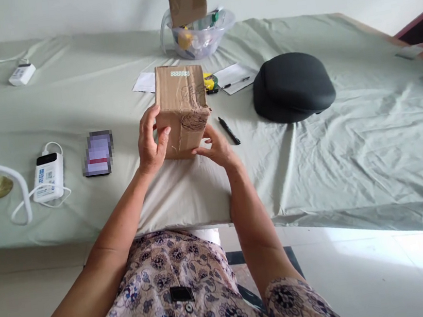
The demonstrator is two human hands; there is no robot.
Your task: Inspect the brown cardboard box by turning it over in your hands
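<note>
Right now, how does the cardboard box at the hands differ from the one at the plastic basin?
The near cardboard box is between the left hand and right hand; no hand touches the far cardboard box, which rises above the rim of the plastic basin. The near box bears dark scribbles and a pale patterned strip; the far box's visible sides show neither. Both are brown cardboard.
</note>
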